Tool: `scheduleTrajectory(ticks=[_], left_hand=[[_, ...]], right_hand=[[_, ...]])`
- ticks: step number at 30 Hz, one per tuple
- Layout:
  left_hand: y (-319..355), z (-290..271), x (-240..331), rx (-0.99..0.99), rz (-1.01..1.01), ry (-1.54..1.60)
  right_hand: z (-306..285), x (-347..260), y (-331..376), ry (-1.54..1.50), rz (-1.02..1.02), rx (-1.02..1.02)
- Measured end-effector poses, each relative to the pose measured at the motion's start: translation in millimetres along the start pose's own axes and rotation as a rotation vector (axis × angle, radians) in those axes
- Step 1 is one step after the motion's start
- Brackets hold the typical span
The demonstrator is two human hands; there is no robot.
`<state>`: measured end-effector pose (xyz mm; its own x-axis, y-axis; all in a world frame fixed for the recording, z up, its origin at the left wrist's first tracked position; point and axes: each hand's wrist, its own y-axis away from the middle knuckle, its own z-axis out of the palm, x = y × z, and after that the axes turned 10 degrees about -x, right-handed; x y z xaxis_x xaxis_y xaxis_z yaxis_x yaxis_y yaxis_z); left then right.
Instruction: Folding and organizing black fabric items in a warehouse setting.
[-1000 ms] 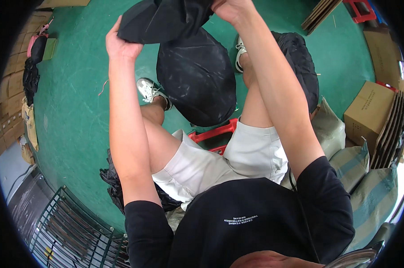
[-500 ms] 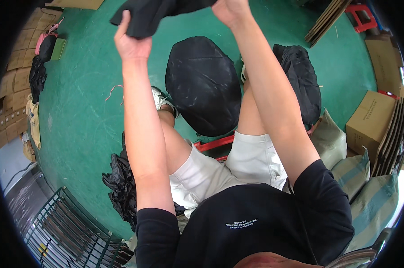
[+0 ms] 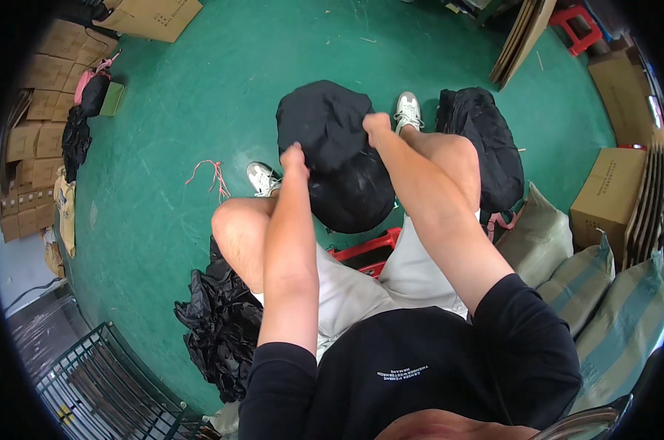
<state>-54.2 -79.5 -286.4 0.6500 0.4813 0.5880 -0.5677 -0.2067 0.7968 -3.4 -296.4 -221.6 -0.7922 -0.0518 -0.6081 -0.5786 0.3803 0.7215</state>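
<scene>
A piece of black cloth [image 3: 323,121] is stretched between my two hands over the far part of a rounded, full black bundle [image 3: 355,198]. The bundle stands on the floor between my legs. At the cloth's near left edge, my left hand [image 3: 294,157] is closed on it. My right hand [image 3: 376,126] grips the right edge, a little farther away. Whether the cloth is a bag or a cover I cannot tell, and its far underside is hidden.
Crumpled black plastic [image 3: 218,330] lies by my left leg. Another black bundle [image 3: 482,147] is beyond my right knee, near woven sacks [image 3: 618,337]. A red stool [image 3: 372,253] is partly under me. Pink string [image 3: 218,176] lies on the green floor. Cartons [image 3: 35,139] line the left.
Both hands have come down and nearer with the black cloth, from above the far floor onto the bundle. My knees have spread wider, and the view has tilted to show more far floor.
</scene>
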Motion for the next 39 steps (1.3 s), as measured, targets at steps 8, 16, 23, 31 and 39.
scheduleTrajectory(ticks=[8,16,23,31,39], left_hand=[[83.5,-30.9,-63.6,0.218,0.137,-0.194],[130.7,-23.9,-91.7,0.198,0.227,-0.289],[158.6,-29.4,-96.1,0.312,0.055,-0.272],[146.4,-45.4,-109.0,0.251,0.131,-0.789],[166.6,-57.2,-104.7,-0.065,-0.071,-0.678]], right_hand=[[-17.0,90.9,40.6,0.282,-0.105,0.052],[-33.7,123.8,52.7,0.258,0.073,0.115],[-31.6,142.8,59.8,0.438,-0.059,0.042],[-38.0,129.6,39.2,0.493,0.069,-0.088],[-64.9,52.4,97.5,1.062,-0.226,-0.244]])
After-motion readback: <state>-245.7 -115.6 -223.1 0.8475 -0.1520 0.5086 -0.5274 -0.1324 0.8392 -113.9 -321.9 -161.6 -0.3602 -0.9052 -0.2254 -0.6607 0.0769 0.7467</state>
